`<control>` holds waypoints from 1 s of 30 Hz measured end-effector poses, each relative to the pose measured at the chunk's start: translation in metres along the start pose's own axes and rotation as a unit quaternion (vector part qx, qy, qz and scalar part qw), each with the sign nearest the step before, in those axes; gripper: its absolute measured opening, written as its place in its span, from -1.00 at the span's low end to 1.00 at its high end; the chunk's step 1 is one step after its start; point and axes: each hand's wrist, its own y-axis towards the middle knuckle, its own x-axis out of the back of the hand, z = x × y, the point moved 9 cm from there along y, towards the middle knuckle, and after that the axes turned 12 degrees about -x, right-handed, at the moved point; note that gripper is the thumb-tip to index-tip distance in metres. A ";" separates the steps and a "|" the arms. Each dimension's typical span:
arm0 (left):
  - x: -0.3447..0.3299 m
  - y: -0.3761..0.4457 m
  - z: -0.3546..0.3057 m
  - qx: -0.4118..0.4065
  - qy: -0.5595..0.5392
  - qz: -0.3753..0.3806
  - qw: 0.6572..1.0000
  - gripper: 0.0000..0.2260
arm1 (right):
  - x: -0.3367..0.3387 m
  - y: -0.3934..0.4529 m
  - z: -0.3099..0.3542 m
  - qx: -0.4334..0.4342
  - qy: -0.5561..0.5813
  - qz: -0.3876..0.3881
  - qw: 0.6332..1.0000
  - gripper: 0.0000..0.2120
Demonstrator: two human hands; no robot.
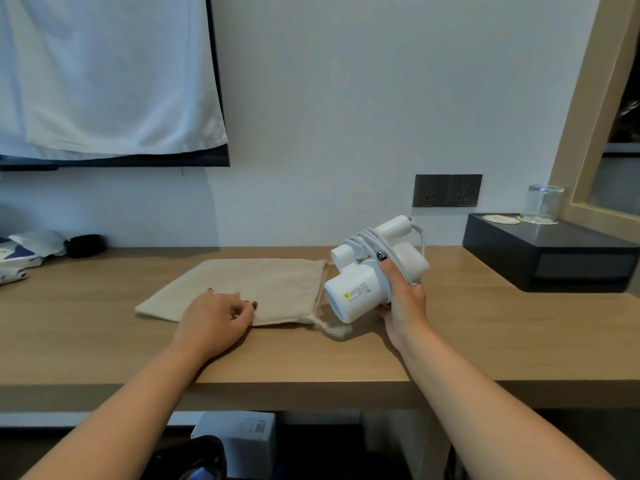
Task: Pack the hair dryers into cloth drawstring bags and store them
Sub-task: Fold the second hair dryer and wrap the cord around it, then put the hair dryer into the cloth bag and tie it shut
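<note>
— Nearest the lens, what do you see?
— Two bare forearms reaching out over the front edge of a light wooden desk (485, 327). Under the desk sits a white box (239, 441), partly hidden.

— And the left hand?
— That left hand (214, 320) rests palm down on the near edge of a flat beige cloth drawstring bag (249, 289), fingers curled loosely, pinching or pressing the fabric; I cannot tell which.

— Where does the bag lie?
— Flat on the desk, its mouth and cord ends towards the right.

— The right hand?
— Just beside that mouth, the right hand (401, 299) is wrapped around a white plastic hair dryer (367, 282) with its white cable wound round the body. Its barrel points at the bag's opening, held just above the desk.

— Further back?
— A black box-shaped stand (554, 258) at the right carries an upturned clear glass (543, 202). On the wall, a dark double socket plate (446, 190). Far left, some white packets (34, 244) and a small black item (85, 244). Above them hangs a white cloth (104, 71) over a dark screen.
</note>
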 end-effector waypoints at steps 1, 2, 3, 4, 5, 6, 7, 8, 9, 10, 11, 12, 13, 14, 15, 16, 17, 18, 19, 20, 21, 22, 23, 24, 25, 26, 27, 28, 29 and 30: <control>0.010 -0.002 -0.003 -0.003 0.067 -0.043 0.997 -0.78 | 0.005 0.000 0.002 -0.001 0.012 -0.005 1.000 -0.74; 0.017 -0.004 -0.006 0.003 0.100 -0.078 0.992 -0.80 | 0.010 0.000 0.004 -0.002 0.022 -0.013 1.000 -0.73; 0.022 -0.007 -0.009 0.007 0.100 -0.102 0.990 -0.83 | 0.014 0.000 0.006 -0.003 0.035 -0.020 0.999 -0.67; 0.023 -0.009 -0.015 0.008 0.081 -0.109 0.991 -0.81 | 0.018 0.001 0.007 -0.006 0.052 -0.028 0.998 -0.58; 0.019 -0.010 -0.022 0.008 0.049 -0.099 0.994 -0.75 | 0.022 0.002 0.007 -0.011 0.074 -0.033 0.997 -0.49; 0.012 -0.010 -0.033 0.001 0.021 -0.077 0.997 -0.68 | 0.024 0.001 0.006 -0.020 0.097 -0.034 0.995 -0.44; 0.007 -0.009 -0.049 -0.018 0.001 -0.058 0.998 -0.61 | 0.026 0.001 0.006 -0.029 0.115 -0.034 0.992 -0.45; 0.000 -0.007 -0.066 -0.040 -0.012 -0.043 0.998 -0.52 | 0.026 0.000 0.007 -0.037 0.127 -0.031 0.991 -0.53; -0.008 -0.005 -0.083 -0.054 -0.019 -0.027 0.998 -0.44 | 0.026 -0.001 0.008 -0.042 0.139 -0.026 0.989 -0.62; -0.019 -0.002 -0.096 -0.055 -0.015 -0.003 0.998 -0.38 | 0.026 -0.003 0.009 -0.047 0.153 -0.022 0.987 -0.69; -0.031 0.004 -0.103 -0.041 0.002 0.025 0.999 -0.34 | 0.026 -0.006 0.009 -0.052 0.167 -0.020 0.984 -0.71; -0.041 0.012 -0.104 -0.012 0.024 0.054 0.998 -0.31 | 0.026 -0.008 0.009 -0.057 0.180 -0.021 0.982 -0.72; -0.048 0.021 -0.101 0.023 0.051 0.081 0.995 -0.31 | 0.027 -0.010 0.009 -0.063 0.191 -0.023 0.979 -0.72; -0.052 0.031 -0.096 0.052 0.085 0.102 0.990 -0.34 | 0.028 -0.012 0.009 -0.067 0.200 -0.028 0.977 -0.72; -0.052 0.042 -0.093 0.064 0.132 0.117 0.982 -0.40 | 0.029 -0.013 0.008 -0.070 0.209 -0.032 0.975 -0.72; -0.052 0.053 -0.094 0.053 0.191 0.135 0.971 -0.50 | 0.029 -0.013 0.008 -0.072 0.216 -0.036 0.973 -0.72; -0.052 0.064 -0.099 0.022 0.258 0.155 0.954 -0.61 | 0.030 -0.013 0.008 -0.072 0.223 -0.039 0.971 -0.72; -0.055 0.072 -0.107 -0.024 0.313 0.178 0.933 -0.68 | 0.030 -0.013 0.008 -0.071 0.227 -0.041 0.970 -0.71; -0.059 0.077 -0.116 -0.070 0.349 0.203 0.912 -0.70 | 0.029 -0.011 0.008 -0.071 0.229 -0.041 0.970 -0.70; -0.063 0.081 -0.123 -0.102 0.364 0.222 0.899 -0.70 | 0.029 -0.010 0.008 -0.074 0.230 -0.040 0.970 -0.70; -0.066 0.087 -0.127 -0.114 0.358 0.234 0.897 -0.70 | 0.028 -0.008 0.007 -0.076 0.229 -0.039 0.970 -0.70; -0.066 0.095 -0.127 -0.105 0.324 0.235 0.910 -0.70 | 0.027 -0.006 0.006 -0.079 0.228 -0.035 0.970 -0.70; -0.060 0.107 -0.125 -0.076 0.259 0.208 0.940 -0.72 | 0.027 -0.005 0.005 -0.083 0.225 -0.032 0.970 -0.70; -0.050 0.120 -0.120 -0.029 0.159 0.155 0.975 -0.74 | 0.027 -0.004 0.005 -0.086 0.220 -0.030 0.971 -0.69; -0.035 0.131 -0.113 0.023 0.030 0.075 0.996 -0.71 | 0.027 -0.003 0.003 -0.090 0.216 -0.029 0.972 -0.68; -0.016 0.140 -0.105 0.072 -0.097 -0.023 0.992 -0.68 | 0.026 -0.003 0.002 -0.094 0.214 -0.027 0.972 -0.67; 0.003 0.145 -0.099 0.105 -0.215 -0.126 0.963 -0.64 | 0.027 -0.002 0.000 -0.098 0.214 -0.026 0.971 -0.65; 0.020 0.148 -0.093 0.130 -0.318 -0.210 0.915 -0.62 | 0.027 -0.001 -0.001 -0.102 0.217 -0.023 0.971 -0.62; 0.032 0.148 -0.088 0.146 -0.398 -0.276 0.862 -0.61 | 0.027 -0.001 -0.002 -0.104 0.222 -0.022 0.969 -0.59; 0.040 0.147 -0.084 0.160 -0.446 -0.324 0.819 -0.61 | 0.027 0.000 -0.002 -0.108 0.228 -0.020 0.967 -0.56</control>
